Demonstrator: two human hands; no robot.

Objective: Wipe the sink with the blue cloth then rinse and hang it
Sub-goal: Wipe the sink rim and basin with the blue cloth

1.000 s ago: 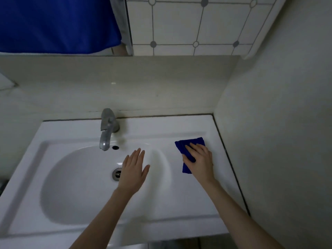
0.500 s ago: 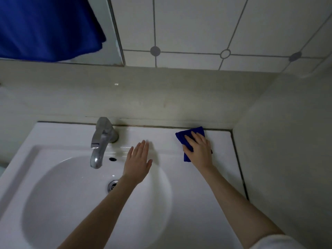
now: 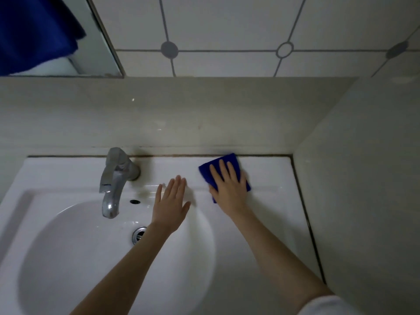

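Observation:
A folded blue cloth (image 3: 227,163) lies flat on the back ledge of the white sink (image 3: 268,214), close to the wall joint. My right hand (image 3: 229,187) presses down on it with straight, spread fingers, covering most of it. My left hand (image 3: 171,202) is flat with straight fingers over the bowl's back rim, right of the chrome faucet (image 3: 114,178), holding nothing. The drain (image 3: 139,234) shows beside my left wrist.
A side wall (image 3: 363,201) closes in the sink on the right. A tiled back wall rises behind the ledge. A mirror (image 3: 97,42) at the upper left shows blue fabric (image 3: 34,32).
My right hand has slid the cloth from the right ledge up to the back ledge and slightly left. My left hand moved back toward the rim beside the faucet. The view came closer.

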